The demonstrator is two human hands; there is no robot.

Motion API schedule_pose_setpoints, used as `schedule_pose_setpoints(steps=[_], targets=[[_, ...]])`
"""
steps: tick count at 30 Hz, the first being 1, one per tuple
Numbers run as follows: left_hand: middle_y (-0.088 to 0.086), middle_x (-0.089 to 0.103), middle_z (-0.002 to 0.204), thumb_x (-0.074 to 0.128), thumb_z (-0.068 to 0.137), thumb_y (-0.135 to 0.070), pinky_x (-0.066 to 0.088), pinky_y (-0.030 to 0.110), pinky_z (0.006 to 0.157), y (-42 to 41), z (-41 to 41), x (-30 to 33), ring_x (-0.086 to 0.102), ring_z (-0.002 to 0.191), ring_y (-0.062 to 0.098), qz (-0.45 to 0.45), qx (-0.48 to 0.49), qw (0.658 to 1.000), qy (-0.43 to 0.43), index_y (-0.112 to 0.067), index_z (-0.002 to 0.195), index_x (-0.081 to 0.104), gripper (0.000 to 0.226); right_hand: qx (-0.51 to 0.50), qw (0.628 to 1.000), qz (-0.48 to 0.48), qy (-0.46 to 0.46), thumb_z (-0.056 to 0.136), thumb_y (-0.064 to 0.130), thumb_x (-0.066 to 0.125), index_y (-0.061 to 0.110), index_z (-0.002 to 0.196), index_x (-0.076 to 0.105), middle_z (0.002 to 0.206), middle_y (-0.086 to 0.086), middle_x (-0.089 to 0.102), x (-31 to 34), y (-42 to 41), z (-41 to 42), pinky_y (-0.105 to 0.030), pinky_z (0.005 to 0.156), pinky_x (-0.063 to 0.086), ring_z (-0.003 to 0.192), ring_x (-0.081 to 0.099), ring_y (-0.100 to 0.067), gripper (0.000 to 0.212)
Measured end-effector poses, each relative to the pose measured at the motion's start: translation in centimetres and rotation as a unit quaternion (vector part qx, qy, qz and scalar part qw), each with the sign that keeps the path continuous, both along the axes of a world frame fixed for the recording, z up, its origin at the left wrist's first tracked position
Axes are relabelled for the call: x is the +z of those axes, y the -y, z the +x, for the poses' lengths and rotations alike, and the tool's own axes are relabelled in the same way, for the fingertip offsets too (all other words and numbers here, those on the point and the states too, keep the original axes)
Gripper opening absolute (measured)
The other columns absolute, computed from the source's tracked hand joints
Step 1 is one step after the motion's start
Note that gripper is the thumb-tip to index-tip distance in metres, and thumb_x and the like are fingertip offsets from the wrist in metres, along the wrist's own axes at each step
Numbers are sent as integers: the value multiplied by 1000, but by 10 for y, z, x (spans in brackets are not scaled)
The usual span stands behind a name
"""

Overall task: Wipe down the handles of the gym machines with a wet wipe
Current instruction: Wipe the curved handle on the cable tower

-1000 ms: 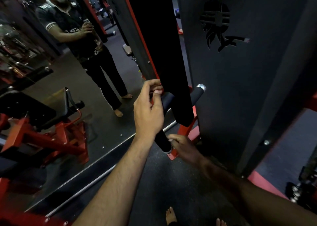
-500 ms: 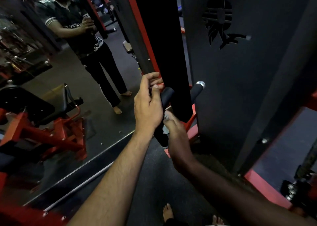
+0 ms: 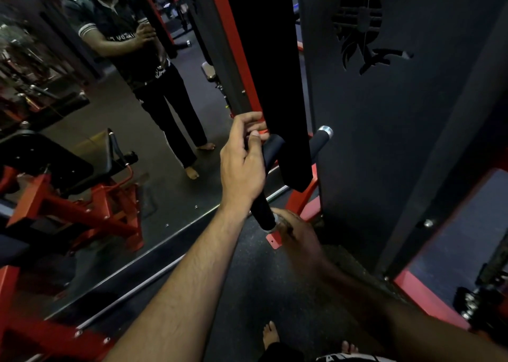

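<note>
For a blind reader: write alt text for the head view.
Left hand grips the upper part of a black handle on a dark gym machine, while the right hand, in shadow, is at the handle's lower metal end; a wipe cannot be made out. A mirror on the left reflects the standing person and red equipment.

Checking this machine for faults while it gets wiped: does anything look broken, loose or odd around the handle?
Nothing stands out. The black handle looks intact, metal end cap in place; the left hand holds it, the right hand is at its lower end.
</note>
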State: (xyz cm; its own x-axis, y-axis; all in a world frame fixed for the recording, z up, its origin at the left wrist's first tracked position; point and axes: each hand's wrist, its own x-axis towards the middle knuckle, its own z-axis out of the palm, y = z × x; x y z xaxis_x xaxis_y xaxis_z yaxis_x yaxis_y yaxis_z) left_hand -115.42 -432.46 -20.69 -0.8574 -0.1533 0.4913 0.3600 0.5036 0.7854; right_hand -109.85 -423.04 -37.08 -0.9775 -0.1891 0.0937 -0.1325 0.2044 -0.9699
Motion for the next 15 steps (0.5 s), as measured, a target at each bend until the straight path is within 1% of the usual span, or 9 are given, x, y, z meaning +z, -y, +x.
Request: schedule_pose_setpoints(steps=[3,5,7,9,10,11,12,13,15], targets=[[-6,71,116,45,106,-8,54,39,100,0,-1,1,67,111,6,-11,-13,1000,9,-14,127,60,26,-10,995,-87,50,98,35,42,21,115,66,106,7,72,38,10,-20,-36,92,52,102,65,-6,32],[-8,70,119,46,107,-13,52,37,103,1,-3,1,65,115,5,-27,-18,999,18,-16,129,58,26,-13,973,-214,91,98,12,44,12,104,65,101,0,71,73,24,-35,-26,89,51,97,66,-10,22],[-9,69,120,45,107,-18,51,39,102,2,-3,2,64,114,5,-54,-19,998,19,-19,131,56,26,-36,918,-366,150,98,-3,38,11,84,65,80,-1,70,103,23,-43,-19,76,51,76,66,-7,34],[-11,67,119,42,108,-25,51,42,100,2,-2,1,63,113,6,-88,-10,996,19,-22,131,55,27,-17,823,-524,219,96,7,36,12,65,63,64,-2,64,119,15,-50,-21,69,47,61,63,-10,42],[-13,66,119,40,107,-29,50,45,100,1,-1,1,63,114,7,-99,1,995,14,-24,130,55,28,1,785,-575,232,93,14,36,11,64,61,64,-3,62,124,11,-53,-23,71,46,63,62,-13,39],[-17,65,119,39,105,-32,48,48,102,0,0,0,62,116,8,-105,15,994,5,-25,129,54,30,10,759,-607,234,90,20,37,10,71,62,72,-6,63,126,9,-57,-25,77,46,70,63,-16,32],[-20,63,118,37,104,-34,47,52,103,-1,1,0,61,117,9,-111,30,993,-1,-26,129,54,32,11,762,-605,230,88,25,39,7,86,65,86,-10,67,129,8,-56,-28,87,46,84,65,-19,31],[-22,61,119,37,103,-35,46,53,104,-2,2,0,61,118,9,-114,46,992,-7,-26,130,54,33,15,771,-595,226,91,31,40,4,105,65,104,-14,69,128,9,-56,-30,98,45,101,65,-23,40],[-22,60,123,38,101,-33,45,55,106,-2,3,-2,59,119,8,-102,69,992,-17,-26,132,52,35,40,808,-554,195,102,43,35,3,136,55,135,-16,61,117,13,-52,-33,112,40,128,56,-25,56]])
